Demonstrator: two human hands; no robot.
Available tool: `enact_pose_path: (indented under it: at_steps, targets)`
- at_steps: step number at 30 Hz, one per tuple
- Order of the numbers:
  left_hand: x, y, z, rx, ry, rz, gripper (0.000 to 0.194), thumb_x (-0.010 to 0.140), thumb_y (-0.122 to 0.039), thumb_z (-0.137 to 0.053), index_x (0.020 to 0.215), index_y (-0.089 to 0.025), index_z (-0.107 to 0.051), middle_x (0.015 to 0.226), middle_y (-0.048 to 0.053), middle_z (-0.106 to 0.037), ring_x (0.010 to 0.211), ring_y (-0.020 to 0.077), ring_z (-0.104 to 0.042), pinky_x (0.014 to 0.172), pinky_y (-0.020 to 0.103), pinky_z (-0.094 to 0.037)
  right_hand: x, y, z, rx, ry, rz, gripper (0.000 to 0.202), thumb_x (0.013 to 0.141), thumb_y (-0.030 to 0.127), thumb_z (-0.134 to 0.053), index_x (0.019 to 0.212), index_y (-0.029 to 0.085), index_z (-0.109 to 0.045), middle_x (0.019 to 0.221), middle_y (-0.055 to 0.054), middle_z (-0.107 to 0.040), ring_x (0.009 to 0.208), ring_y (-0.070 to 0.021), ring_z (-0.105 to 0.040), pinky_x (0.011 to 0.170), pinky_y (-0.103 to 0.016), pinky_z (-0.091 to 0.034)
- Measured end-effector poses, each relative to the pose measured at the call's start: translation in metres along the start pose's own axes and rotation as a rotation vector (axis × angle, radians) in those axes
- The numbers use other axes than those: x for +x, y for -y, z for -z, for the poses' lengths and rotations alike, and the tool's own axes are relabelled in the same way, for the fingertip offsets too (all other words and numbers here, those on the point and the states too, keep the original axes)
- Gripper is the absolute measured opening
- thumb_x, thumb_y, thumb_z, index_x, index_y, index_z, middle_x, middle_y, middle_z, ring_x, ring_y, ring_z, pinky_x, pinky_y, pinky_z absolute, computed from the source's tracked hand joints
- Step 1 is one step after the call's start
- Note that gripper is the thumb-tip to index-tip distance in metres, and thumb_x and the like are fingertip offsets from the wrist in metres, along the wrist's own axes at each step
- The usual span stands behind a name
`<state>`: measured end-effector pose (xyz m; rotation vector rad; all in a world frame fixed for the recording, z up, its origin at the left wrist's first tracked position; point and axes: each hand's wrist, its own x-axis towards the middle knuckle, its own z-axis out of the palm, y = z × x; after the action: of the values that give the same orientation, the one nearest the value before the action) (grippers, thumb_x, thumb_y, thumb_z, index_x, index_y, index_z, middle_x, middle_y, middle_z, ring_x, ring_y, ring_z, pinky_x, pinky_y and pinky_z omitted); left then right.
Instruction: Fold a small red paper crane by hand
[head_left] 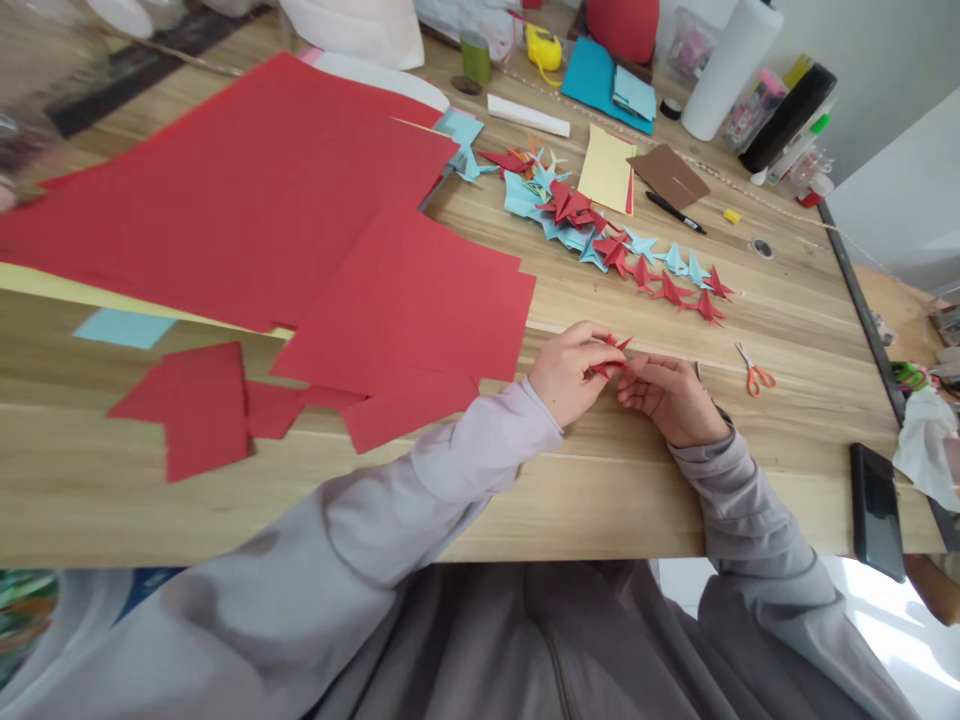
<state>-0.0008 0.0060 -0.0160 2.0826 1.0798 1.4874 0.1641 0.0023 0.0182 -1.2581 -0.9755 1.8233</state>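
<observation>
- left hand and right hand both pinch a small red fold, held just above the table edge
- scissors lie right of the fold, apart
- risk: uneven finger pressure could skew the crease or tear the paper

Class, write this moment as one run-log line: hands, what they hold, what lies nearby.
left hand: grip on small folded red paper piece | right hand: pinching same piece | nearby: orange-handled scissors, row of red and blue folded paper shapes
</observation>
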Motion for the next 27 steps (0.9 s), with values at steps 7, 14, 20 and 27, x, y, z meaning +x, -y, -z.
enact_pose_path:
  at_steps: [7,14,20,27]
  targets:
    - [-0.0006,-0.0015,0.0004,0.015,0.019,-0.033,0.019,0.077,-0.004,-0.056,0.084,-0.014,-0.071,0.096,0.009,-0.066,0.087,0.0143,-0.065,0.074,0.026,-0.055,-0.0036,0.0009,-0.0057,-0.078,-0.054,0.005,0.023,0.062,0.034,-0.078,0.069,0.014,-0.068,0.065,-0.003,-0.069,0.053,-0.0097,-0.062,0.052,-0.020,-0.049]
    - [-0.0018,-0.0019,0.0006,0.018,0.051,-0.033,0.020,0.076,-0.003,-0.056,0.083,-0.015,-0.070,0.099,0.009,-0.066,0.088,0.0144,-0.065,0.072,0.025,-0.055,-0.0036,0.0010,-0.0067,-0.122,-0.050,0.026,0.028,0.056,0.036,-0.081,0.065,0.015,-0.066,0.058,0.000,-0.066,0.048,-0.0086,-0.058,0.048,-0.020,-0.046]
    - [-0.0029,-0.0025,0.0006,0.034,0.072,-0.032,0.019,0.078,-0.006,-0.056,0.083,-0.017,-0.070,0.099,0.008,-0.065,0.090,0.0142,-0.065,0.073,0.025,-0.055,-0.0019,-0.0021,-0.0044,-0.177,-0.041,0.107,0.031,0.057,0.039,-0.081,0.063,0.015,-0.062,0.053,0.002,-0.061,0.044,-0.0074,-0.053,0.044,-0.020,-0.040]
    - [0.0000,-0.0045,0.0028,0.014,0.035,0.065,0.016,0.077,-0.008,-0.058,0.081,-0.017,-0.071,0.095,0.007,-0.066,0.086,0.0139,-0.064,0.072,0.026,-0.055,-0.0026,-0.0023,-0.0054,-0.209,-0.054,0.154,0.030,0.062,0.043,-0.077,0.068,0.016,-0.065,0.059,0.001,-0.064,0.050,-0.0094,-0.056,0.049,-0.022,-0.044]
